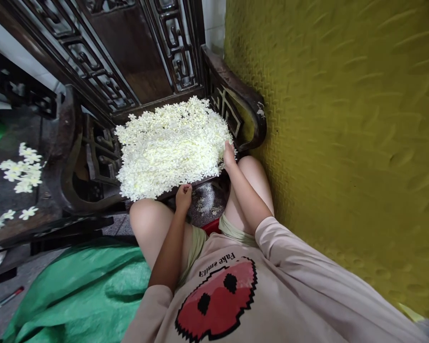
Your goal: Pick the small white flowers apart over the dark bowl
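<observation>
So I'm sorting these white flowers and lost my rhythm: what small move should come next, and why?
Probably pinch one flower from the near edge with the left hand. It sits closed at the rim of the flower pile, while the right hand already rests on the pile's right side.

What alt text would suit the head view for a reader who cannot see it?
A seated person's right hand rests on a pile of small white flowers heaped on a dark carved wooden chair; the left hand, closed, is at the pile's near edge.
</observation>
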A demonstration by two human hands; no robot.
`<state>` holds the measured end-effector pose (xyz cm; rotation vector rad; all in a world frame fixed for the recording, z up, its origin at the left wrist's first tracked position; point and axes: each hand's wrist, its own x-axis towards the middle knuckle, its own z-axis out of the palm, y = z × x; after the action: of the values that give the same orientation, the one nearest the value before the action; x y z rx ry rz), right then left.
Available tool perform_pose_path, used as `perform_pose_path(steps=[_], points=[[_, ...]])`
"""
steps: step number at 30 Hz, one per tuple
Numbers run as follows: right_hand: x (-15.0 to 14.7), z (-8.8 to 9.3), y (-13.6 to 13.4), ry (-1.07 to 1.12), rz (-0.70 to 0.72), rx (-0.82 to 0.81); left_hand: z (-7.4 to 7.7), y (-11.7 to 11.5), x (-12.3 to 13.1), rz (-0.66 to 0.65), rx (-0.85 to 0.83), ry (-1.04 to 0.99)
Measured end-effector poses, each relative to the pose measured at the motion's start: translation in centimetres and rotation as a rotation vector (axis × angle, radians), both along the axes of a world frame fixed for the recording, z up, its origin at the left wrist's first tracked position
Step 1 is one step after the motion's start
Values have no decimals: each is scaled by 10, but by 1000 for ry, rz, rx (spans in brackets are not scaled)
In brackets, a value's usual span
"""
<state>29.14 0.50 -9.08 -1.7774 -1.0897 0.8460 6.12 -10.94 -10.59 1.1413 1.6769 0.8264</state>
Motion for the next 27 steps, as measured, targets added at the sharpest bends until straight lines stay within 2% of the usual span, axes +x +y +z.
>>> perform_pose_path(steps=[2, 4, 8, 12, 16, 20, 24, 27], points=[[-4, 3, 3, 25, -84, -100, 1, 0, 0, -11, -7, 7], [-4, 9, 11, 15, -72, -120, 4, 0, 2, -29, -13, 17], [1, 16, 36, -122, 125, -98, 9, -3, 4, -84, -16, 96], [1, 12, 53, -89, 263, -187, 12, -4, 3, -124, -11, 140], [-16, 9, 59, -87, 382, -138, 9, -2, 3, -116, -32, 130], [-38, 14, 61, -152, 494, -76, 2, 1, 4, -135, -43, 130], [-42, 22, 64, -194, 418, -139, -5, 2, 3, -163, -32, 143], [-24, 30, 76, -142, 304, -133, -6, 3, 5, -167, -37, 149]])
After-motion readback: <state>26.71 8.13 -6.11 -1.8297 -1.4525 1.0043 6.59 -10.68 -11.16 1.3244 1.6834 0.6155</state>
